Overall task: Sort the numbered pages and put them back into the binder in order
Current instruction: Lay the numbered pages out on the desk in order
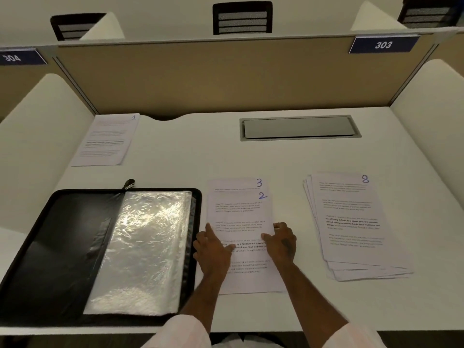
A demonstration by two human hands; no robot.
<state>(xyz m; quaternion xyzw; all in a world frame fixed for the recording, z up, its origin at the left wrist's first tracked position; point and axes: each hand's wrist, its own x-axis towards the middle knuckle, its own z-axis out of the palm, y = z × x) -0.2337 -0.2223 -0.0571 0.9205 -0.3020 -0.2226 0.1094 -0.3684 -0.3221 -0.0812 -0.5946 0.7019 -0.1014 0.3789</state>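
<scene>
The right hand [282, 243] pinched the right edge of page 2 [241, 214], thumb laid on the printed face and fingers curled at the margin. The left hand [213, 249] was open, resting with fairly straight fingers on the same sheet's left edge, forefinger pointing toward 12 o'clock. Page 2 lay flat on the white desk [200, 151], straight ahead of the person. Its handwritten blue number was at the upper right corner. Page 3 [236, 184] lay under it and showed as a strip at 12 o'clock. At 9 o'clock from the hands, just beside the sheet, the black zip binder [57, 234] lay open. Its crinkled clear sleeves [143, 247] were turned to the right half, and the zip pull [129, 184] stuck out at the top edge. At 3 o'clock, well apart from the hands, sat a loosely fanned stack of pages [351, 222] with number 8 on top. Page 1 [105, 140] lay alone at 10 o'clock, far back against the left divider. At 1 o'clock a grey cable hatch [298, 128] was set into the desk. Beyond it at 12 o'clock stood the tan partition [213, 76]. It carried a blue label 303 [383, 44] at the right, and a label 304 [12, 57] hung at the far left. A black chair [242, 18] showed above the partition.
</scene>
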